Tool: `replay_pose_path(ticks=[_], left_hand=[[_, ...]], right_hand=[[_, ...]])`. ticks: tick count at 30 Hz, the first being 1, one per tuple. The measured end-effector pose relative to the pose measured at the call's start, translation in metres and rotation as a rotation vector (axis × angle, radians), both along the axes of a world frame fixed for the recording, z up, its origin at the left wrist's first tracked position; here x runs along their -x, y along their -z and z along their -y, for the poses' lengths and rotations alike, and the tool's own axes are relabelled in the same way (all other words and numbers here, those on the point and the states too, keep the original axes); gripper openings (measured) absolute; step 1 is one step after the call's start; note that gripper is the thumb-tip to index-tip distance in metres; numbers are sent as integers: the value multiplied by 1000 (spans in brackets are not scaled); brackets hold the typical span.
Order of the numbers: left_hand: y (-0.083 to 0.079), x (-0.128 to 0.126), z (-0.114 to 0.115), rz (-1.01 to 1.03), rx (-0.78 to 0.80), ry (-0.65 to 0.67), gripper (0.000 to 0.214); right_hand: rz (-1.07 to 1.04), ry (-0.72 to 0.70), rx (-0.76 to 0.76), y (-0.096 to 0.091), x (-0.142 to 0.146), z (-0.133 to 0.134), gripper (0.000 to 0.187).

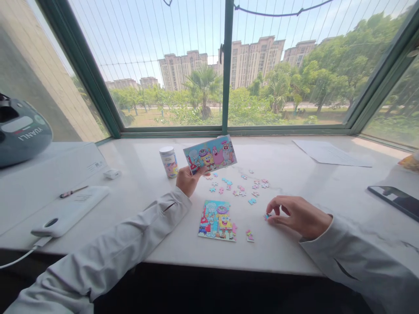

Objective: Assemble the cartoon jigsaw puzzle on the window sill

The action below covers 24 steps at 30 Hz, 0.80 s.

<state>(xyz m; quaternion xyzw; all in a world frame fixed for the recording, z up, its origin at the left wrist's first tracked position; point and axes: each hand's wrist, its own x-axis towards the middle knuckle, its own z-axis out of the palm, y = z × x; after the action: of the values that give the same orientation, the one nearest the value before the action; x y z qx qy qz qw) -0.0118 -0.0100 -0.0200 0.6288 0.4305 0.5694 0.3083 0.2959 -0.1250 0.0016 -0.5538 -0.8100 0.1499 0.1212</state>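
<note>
The right hand (299,216) is pinching a small puzzle piece (267,216) against the white sill (327,192), fingertips closing on its edges. It is probably light, thin card, easy to bend, best gripped by the rim. The left hand (188,179) is holding up the reference picture (211,155) by its lower corner (thumb in front). Between them is lying the part-built puzzle (218,220), with loose pieces (240,188) scattered beyond and a small tub (168,161) standing just beside the picture.
</note>
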Motion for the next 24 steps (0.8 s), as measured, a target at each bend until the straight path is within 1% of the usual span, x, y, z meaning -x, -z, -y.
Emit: replay_pose_path(ticks=[6, 8, 10, 11, 13, 15, 16, 17, 19, 20, 24], left_hand=[[1, 1, -3, 19, -33, 26, 42], [2, 1, -3, 14, -30, 29, 42], [2, 1, -3, 8, -25, 23, 41], [2, 1, -2, 2, -19, 16, 40], [2, 1, -1, -19, 4, -4, 38], [1, 1, 0, -42, 18, -20, 35], [0, 0, 1, -51, 19, -23, 33], [-1, 0, 1, -53, 17, -25, 32], [-2, 0, 2, -53, 15, -28, 30], [-2, -1, 3, -55, 15, -28, 30], [-3, -1, 4, -43, 2, -10, 31]], right_hand=[[33, 16, -113, -2, -11, -18, 23], [32, 16, -172, -4, -9, -19, 22], [14, -10, -215, -8, 1, -13, 21], [3, -46, -201, -10, 9, -8, 21], [28, -119, -109, -14, 28, 6, 28], [117, -136, 6, -16, 47, 18, 34], [153, -131, 57, -17, 54, 22, 32], [167, -136, 93, -17, 60, 25, 25], [165, -159, 156, -17, 65, 25, 13], [157, -170, 179, -17, 65, 24, 10], [133, -176, 212, -18, 58, 16, 11]])
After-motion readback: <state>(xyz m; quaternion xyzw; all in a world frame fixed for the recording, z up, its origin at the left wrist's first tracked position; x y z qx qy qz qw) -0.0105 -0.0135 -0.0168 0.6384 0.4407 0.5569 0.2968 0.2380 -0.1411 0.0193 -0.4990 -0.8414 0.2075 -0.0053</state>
